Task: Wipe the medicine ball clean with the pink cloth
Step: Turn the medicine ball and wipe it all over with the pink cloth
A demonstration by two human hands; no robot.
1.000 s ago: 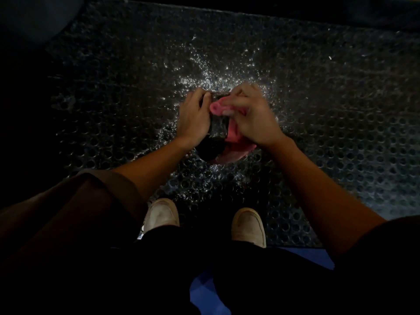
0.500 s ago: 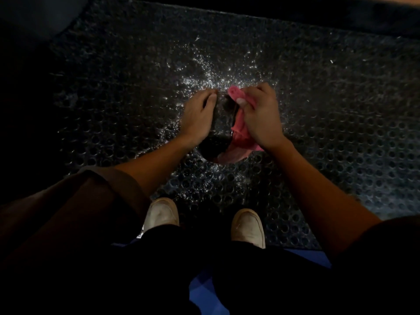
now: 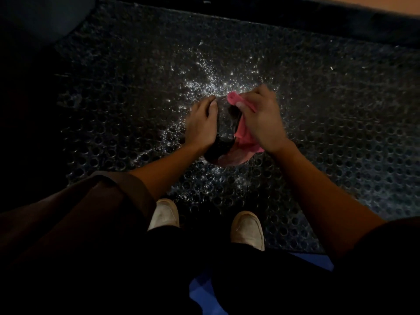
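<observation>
A dark medicine ball rests on the studded black floor mat in front of me, mostly covered by my hands. My left hand lies flat against the ball's left side, fingers together, holding it steady. On the ball's upper right side my right hand clutches the pink cloth. A fold of cloth pokes out above my fingers, and the rest hangs down over the ball's lower right side.
Small droplets glitter on the mat around the ball, mostly beyond it. My two pale shoes stand on the mat's near edge. A blue floor surface shows behind them. A dark raised edge runs along the far side.
My right hand has slid the cloth from the ball's top middle toward its upper right, uncovering more of the dark surface. My left hand has stayed on the left side.
</observation>
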